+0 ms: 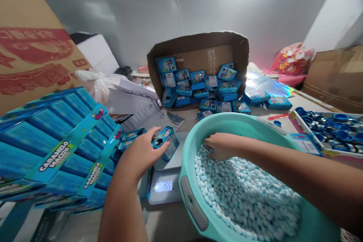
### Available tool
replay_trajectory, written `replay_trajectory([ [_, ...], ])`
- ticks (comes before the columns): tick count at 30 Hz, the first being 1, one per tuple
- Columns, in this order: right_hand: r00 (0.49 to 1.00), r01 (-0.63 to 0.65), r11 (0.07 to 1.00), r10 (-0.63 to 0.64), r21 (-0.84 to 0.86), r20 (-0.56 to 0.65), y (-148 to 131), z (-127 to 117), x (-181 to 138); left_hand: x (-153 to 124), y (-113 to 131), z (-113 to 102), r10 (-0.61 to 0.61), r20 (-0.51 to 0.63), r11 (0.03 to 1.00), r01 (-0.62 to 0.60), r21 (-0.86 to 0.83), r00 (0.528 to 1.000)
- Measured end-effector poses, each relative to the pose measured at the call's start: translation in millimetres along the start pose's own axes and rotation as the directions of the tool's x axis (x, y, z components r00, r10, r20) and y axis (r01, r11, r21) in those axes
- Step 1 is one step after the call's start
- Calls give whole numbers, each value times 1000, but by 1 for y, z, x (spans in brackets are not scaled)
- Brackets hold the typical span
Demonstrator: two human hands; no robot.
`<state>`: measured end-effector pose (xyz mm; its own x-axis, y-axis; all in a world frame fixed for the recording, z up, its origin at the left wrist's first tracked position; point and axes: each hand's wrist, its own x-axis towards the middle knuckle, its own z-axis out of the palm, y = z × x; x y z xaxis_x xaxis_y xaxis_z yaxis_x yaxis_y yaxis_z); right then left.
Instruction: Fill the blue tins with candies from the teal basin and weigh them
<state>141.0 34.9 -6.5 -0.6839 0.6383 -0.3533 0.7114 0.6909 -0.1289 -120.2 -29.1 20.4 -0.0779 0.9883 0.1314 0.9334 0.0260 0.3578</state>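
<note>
My left hand [143, 151] is closed around the sides of a small blue box [170, 150] with a round dark hole in its top. The box is at the white digital scale [162, 193], whose display reads 155. Inside a large turquoise tub [185, 151], my right hand [219, 145] curls its fingers down into pale blue and white candies [249, 193]. Its fingertips are partly buried among them. Just left of my left hand, another blue box [132, 138] with a hole lies beside the scale.
A tipped cardboard carton [198, 45] at the back holds many blue boxes, several more lying before it. Large blue display cartons [56, 147] stand at left. Blue-rimmed metal lids [334, 128] fill a tray at right. A brown carton [337, 70] stands behind them.
</note>
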Motion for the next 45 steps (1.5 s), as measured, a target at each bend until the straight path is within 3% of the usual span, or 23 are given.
replay_trajectory([
  [4,1000,7,1000,-7,7,0,1,2,1,-4,-5,-2,-45,-46,999,46,26,998],
  [7,1000,5,1000,-5,13,-13,1,3,1,-6,-8,-2,-45,1,999,45,-16,999],
  [12,999,-9,1000,9,22,-31,0,3,0,-8,-8,-1,51,177,983,-18,-181,983],
  [16,1000,-5,1000,5,19,-22,0,2,0,-4,-11,3,103,147,984,-78,-163,984],
  [20,1000,1,1000,-1,10,-27,-1,1,-1,3,-15,7,204,195,956,-153,-250,959],
  [24,999,11,1000,-10,11,-41,0,3,-1,2,-18,6,213,188,954,-163,-250,959],
  [26,997,13,999,-11,37,-70,1,5,-1,-2,-19,4,120,146,981,-94,-172,982],
  [28,993,12,994,1,105,-115,1,6,-1,-6,-20,3,-51,62,997,55,-53,997],
  [32,980,15,964,38,264,-194,2,8,0,-12,-24,-4,-312,-90,943,320,92,946],
  [40,971,45,950,31,310,-236,4,12,1,-7,-40,-23,-583,-196,787,608,103,788],
  [45,967,67,940,21,336,-253,7,15,3,-1,-52,-18,-613,-137,766,628,138,778],
])
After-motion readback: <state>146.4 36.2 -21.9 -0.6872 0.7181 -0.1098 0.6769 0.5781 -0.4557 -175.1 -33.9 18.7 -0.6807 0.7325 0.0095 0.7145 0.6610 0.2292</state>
